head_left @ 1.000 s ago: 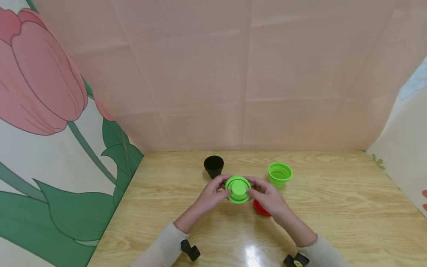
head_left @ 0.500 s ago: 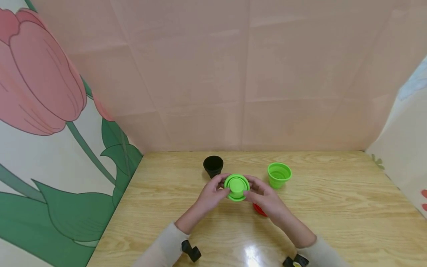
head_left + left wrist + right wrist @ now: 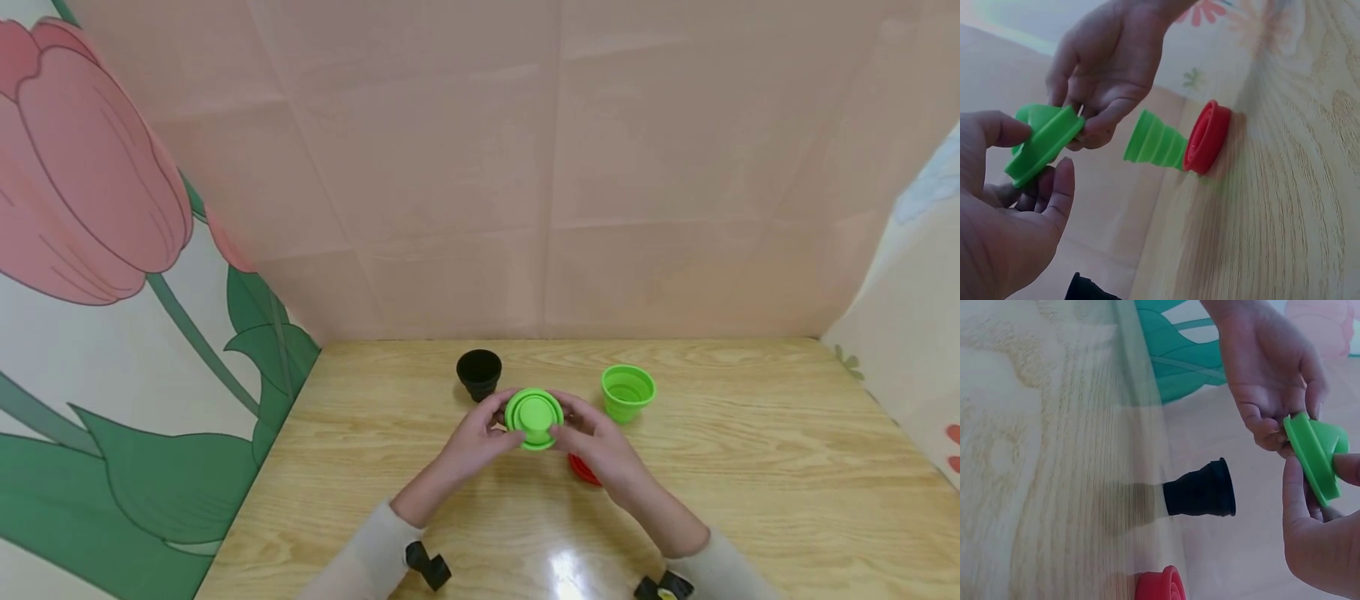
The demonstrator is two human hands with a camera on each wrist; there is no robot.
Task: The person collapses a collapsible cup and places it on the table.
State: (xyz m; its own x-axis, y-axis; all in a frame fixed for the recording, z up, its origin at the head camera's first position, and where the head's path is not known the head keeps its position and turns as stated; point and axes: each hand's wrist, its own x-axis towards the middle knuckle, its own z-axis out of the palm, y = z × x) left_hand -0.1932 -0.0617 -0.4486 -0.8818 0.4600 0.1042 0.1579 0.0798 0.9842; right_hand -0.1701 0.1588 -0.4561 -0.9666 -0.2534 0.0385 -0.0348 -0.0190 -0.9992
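Note:
Both hands hold a green collapsible cup point(image 3: 534, 417) above the table, its round base turned toward the head camera. It is mostly folded, with the centre bulging past the rim in both wrist views. My left hand point(image 3: 474, 437) pinches one side, thumb on the base side and fingers behind the rim. On the opposite side, my right hand point(image 3: 600, 442) grips it the same way. Under the right hand a flat red collapsible cup point(image 3: 582, 470) lies on the table, partly covered in the head view; the left wrist view shows its ringed form point(image 3: 1208, 139).
Behind the left hand stands an unfolded black cup point(image 3: 478, 373). A second green cup point(image 3: 628, 393), unfolded and upright, is beyond the right hand. The wooden table point(image 3: 750, 450) ends at a pink cloth backdrop point(image 3: 555, 208), with a flower-print panel point(image 3: 97, 167) at left.
The held green cup has risen slightly in the head view, and the left thumb has slid a little further over its base. The cups on the table stay put.

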